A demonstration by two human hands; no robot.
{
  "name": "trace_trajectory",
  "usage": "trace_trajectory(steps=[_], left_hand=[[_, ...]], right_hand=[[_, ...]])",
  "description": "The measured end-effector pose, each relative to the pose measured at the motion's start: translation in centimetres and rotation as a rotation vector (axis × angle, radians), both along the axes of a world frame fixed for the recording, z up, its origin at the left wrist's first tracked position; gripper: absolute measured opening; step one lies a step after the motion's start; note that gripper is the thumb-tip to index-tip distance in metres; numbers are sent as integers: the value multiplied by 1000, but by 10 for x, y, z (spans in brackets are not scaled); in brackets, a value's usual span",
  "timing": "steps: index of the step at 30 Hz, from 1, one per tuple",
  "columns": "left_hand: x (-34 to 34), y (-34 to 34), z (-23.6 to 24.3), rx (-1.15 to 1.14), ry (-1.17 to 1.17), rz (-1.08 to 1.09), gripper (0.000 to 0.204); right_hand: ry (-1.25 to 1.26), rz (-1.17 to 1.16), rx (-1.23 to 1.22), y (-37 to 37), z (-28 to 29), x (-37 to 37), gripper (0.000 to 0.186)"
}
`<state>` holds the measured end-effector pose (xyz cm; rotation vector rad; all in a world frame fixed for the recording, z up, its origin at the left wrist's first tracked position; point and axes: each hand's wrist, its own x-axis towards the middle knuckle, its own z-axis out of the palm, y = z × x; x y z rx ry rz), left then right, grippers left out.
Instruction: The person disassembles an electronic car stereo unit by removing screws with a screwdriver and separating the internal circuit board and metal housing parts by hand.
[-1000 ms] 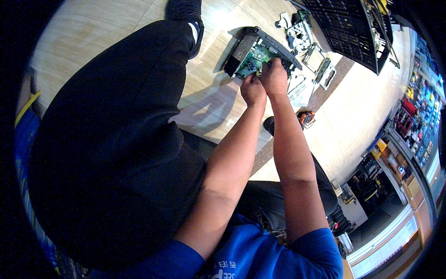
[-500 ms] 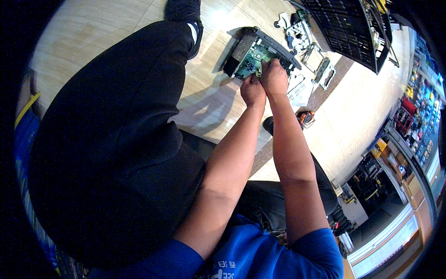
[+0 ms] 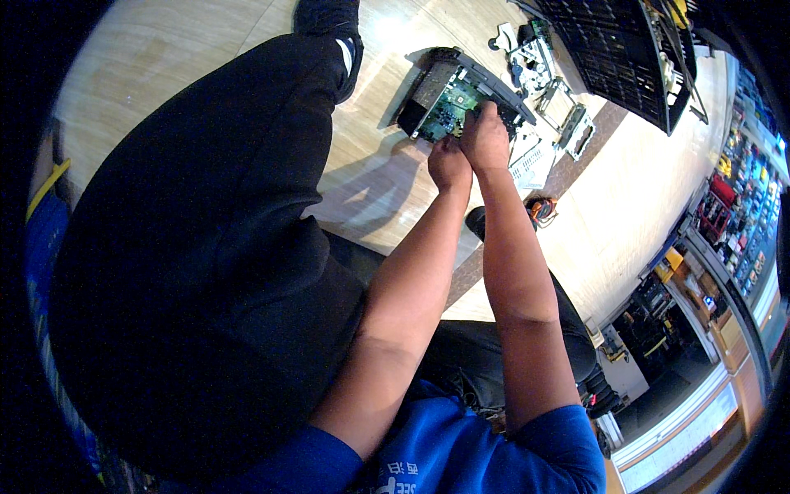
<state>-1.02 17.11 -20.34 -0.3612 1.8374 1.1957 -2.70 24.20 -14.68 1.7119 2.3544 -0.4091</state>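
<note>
Your left hand (image 3: 450, 167) and right hand (image 3: 485, 138): fingers curled, close together; whether grasping anything, cannot tell. Green circuit board (image 3: 455, 97): just beyond both, seated in dark housing (image 3: 421, 97), probably for steadiness.

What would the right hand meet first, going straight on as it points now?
Probably the green circuit board in the black housing; the right hand overlaps it in view, though depth and contact are unclear.

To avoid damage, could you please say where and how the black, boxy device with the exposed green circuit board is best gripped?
I'd probably grip the black, boxy device by its outer casing, from its left and far sides, where it borders the uncovered green circuit board.
</note>
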Motion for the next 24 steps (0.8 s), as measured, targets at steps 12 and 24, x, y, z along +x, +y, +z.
trace_trajectory(steps=[12,24], left_hand=[[2,-5,-7,0,-23,8,35],[9,0,-5,12,-50,67,33]], right_hand=[[-160,-16,-122,-2,9,-8,31],[-193,-49,-169,0,6,-2,33]])
